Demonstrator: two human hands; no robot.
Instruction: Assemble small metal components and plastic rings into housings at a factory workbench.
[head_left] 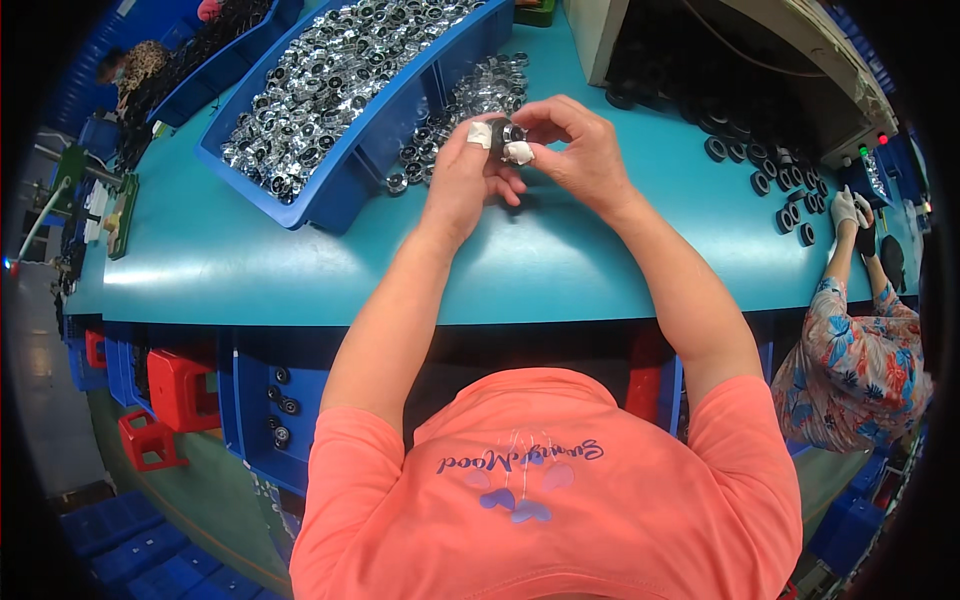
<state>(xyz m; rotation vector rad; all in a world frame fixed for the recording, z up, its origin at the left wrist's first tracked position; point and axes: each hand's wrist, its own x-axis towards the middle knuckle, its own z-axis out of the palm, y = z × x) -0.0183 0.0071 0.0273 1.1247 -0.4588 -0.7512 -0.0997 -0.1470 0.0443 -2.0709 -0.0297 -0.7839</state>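
My left hand and my right hand meet above the teal table. Between their thumbs and fingers they hold a small round part, black with a shiny silver ring; its exact kind is too small to tell. White tape is wrapped around both thumbs. The left hand's lower fingers curl underneath, above a dark shadowed spot. Close behind and left of the hands lies a loose pile of shiny clear-and-black round parts. One such part sits apart near my left wrist.
A blue bin heaped with similar shiny parts stands at left. Several black rings lie at right before a pale, dark-mouthed machine housing. A co-worker's gloved hands work at far right. Red stools stand below left.
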